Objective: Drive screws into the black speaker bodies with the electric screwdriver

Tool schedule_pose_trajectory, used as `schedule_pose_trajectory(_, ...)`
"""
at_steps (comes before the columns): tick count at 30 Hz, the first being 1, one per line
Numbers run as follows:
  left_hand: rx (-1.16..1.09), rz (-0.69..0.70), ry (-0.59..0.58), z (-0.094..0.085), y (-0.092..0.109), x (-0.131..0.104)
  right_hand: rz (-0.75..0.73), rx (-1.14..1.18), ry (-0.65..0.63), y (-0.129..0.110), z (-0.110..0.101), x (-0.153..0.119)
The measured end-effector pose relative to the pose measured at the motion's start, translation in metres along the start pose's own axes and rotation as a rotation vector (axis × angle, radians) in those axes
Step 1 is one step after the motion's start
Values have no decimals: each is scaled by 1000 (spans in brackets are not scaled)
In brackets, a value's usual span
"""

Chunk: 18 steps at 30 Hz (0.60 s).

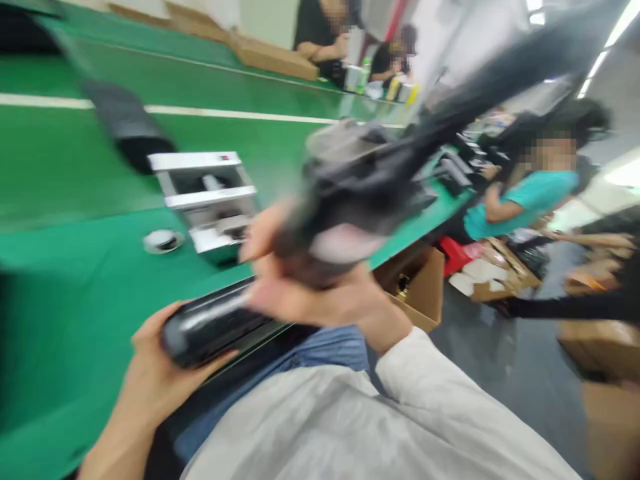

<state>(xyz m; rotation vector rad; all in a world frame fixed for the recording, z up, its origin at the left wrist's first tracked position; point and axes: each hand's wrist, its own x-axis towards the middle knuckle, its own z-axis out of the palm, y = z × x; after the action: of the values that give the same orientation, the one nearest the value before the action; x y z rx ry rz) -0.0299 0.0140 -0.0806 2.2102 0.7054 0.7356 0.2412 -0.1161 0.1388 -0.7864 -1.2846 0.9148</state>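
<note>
The left hand (155, 367) grips the near end of a glossy black tube (210, 327). Just beyond it, the right hand (310, 293) clasps a blurred dark gadget (360, 193), perhaps a hair dryer.

A long counter (70, 267) covered in green felt-like matting, with a white stripe (240, 115) running along its length. Near the near edge stands a silvery metal box-shaped fixture (207, 200) — beside it lies a small round silver disc (163, 241). Flat brown cardboard sheets (273, 57) rest toward the far edge — bottles (365, 75) stand beyond, blurred.
</note>
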Motion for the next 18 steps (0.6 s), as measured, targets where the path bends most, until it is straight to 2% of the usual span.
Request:
schedule_pose_trajectory(1,41,-42,71,2,5,-9,-139,6,161,-15,1,1)
schedule_pose_trajectory(2,28,-50,76,4,9,-15,-200,-8,222,-26,-1,5)
schedule_pose_trajectory(3,-5,-67,16,5,12,-19,-264,-47,247,-32,-5,15)
schedule_pose_trajectory(5,-52,-107,-19,6,12,-20,-457,-146,329,-24,-13,41)
schedule_pose_trajectory(7,-82,-143,-36,6,10,-20,-562,-253,435,-1,-16,70)
schedule_pose_trajectory(9,-104,-154,-40,5,9,-22,-537,-333,496,25,-16,93)
schedule_pose_trajectory(12,-134,-147,-46,5,11,-25,-395,-376,450,54,-19,115)
schedule_pose_trajectory(14,-145,-144,-47,5,14,-26,-326,-385,431,64,-20,124)
schedule_pose_trajectory(18,-162,-119,-30,4,17,-24,-331,-443,437,77,-22,141)
